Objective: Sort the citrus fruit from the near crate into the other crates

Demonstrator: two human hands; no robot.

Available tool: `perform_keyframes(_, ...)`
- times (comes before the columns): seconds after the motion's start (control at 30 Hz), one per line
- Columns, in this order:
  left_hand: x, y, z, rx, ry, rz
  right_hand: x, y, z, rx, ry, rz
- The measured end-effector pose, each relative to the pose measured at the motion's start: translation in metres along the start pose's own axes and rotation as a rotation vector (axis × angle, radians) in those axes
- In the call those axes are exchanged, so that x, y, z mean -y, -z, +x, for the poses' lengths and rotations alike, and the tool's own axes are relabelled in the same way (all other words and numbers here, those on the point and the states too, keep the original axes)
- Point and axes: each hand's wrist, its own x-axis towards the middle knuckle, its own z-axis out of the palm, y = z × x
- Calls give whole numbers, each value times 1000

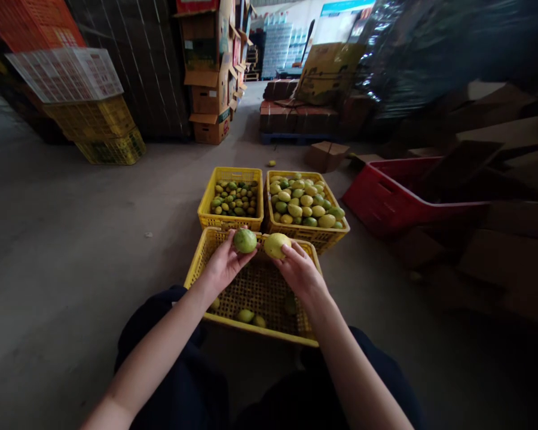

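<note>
My left hand [226,260] holds a green lemon [245,240], and my right hand [301,270] grips a yellow lemon [277,245]. Both fruits are side by side, a small gap between them, above the far part of a yellow plastic crate [269,335]. A few greenish lemons [245,316] lie on that crate's perforated floor near its close edge. Just beyond stand two more yellow crates. The left one [202,216] contains small, darker green and yellow fruit [234,198]; the right one [311,237] is heaped with larger yellow and green lemons [306,200].
A red crate [372,200] stands at the right among cardboard pieces [511,239]. One loose lemon [271,163] rests on the floor behind the crates, near a small carton [326,156]. Stacked crates [94,119] rise at the left, and cardboard boxes [206,98] at the back.
</note>
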Motion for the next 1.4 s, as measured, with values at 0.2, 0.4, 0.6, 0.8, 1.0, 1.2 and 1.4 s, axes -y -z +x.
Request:
perform_keyframes(0.2, 2, -3, -1, -82, -83, 62, 2, -4, -3, 13, 47, -111)
perform_keyframes(0.4, 2, -3, -5, 27, -118, 170, 1, -1, -3, -16, 47, -55)
perform_keyframes(0.6, 2, 4, -1, -10, -97, 139, 7, 4, -2, 30, 35, -61)
perform_keyframes(0.8, -3, 2, -1, -46, -78, 146, 12, 5, -4, 64, -3, -72)
perform_keyframes(1.0, -3, 7, 2, -101, -165, 146, 4, 2, -6, 36, -16, -81)
perform_keyframes(1.2, 2, 5, 3, -88, -143, 250, -3, 1, -6, 31, 8, -150)
perform_keyframes(1.4, 2, 3, -1, -37, -142, 327, -8, -3, -7, -15, 65, -235)
